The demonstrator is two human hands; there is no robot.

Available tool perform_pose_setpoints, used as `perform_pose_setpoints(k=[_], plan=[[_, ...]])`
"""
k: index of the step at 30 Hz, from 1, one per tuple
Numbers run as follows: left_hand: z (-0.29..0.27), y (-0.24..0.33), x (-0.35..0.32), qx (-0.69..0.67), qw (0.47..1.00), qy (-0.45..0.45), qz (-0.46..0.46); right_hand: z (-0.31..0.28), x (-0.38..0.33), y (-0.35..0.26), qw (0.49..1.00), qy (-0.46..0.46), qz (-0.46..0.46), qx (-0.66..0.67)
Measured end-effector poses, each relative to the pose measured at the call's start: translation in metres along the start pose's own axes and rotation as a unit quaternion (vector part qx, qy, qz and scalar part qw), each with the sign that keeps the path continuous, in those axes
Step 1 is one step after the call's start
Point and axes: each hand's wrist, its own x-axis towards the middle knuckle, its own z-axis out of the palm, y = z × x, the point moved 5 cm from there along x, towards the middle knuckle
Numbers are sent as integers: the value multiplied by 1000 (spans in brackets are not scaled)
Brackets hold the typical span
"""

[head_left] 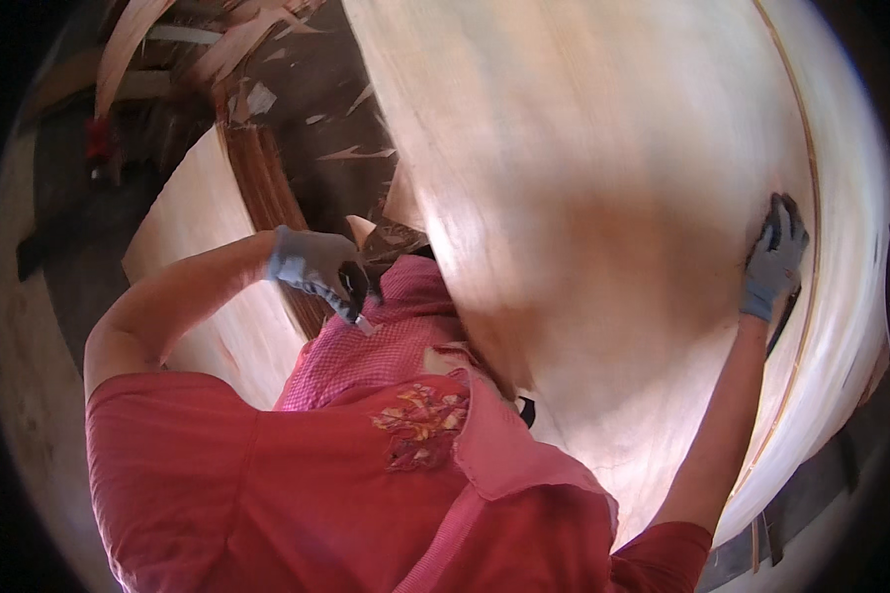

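Observation:
A large pale wood veneer sheet (583,138) fills the middle and right, curving with the wide view. My right hand (776,259), in a grey glove with dark fingers, lies on it near a thin brown line at the far right. Its fingers are stretched out, and a narrow dark shape shows beside the wrist. My left hand (321,272), gloved alike, is bent in front of my body, left of the sheet's edge. Its fingers are curled round a small object with a pale tip (365,325); the rest is hidden in the palm.
A stack of veneer (257,173) with brown layered edges stands at left, a pale sheet (193,208) beside it. Torn veneer scraps (252,44) lie over the dark floor at upper left. A red-and-dark object (99,143) sits at far left. My pink checked apron (386,336) touches the work area.

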Motion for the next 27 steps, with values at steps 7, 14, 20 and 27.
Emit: perform_pose_setpoints(k=[7, 14, 20, 27], plan=[[-58, 55, -39, -205, 975, -24, 87, -10, 10, -15, 997, 11, 67, 23], [-105, 177, -48, -415, 886, 58, 199, -11, 7, -7, 994, -3, 110, 1], [-123, 283, 4, -293, 907, 134, 270, -26, 24, -21, 992, 17, 124, 31], [-147, 391, 95, -313, 886, 95, 329, -26, 23, -15, 990, -4, 132, 41]])
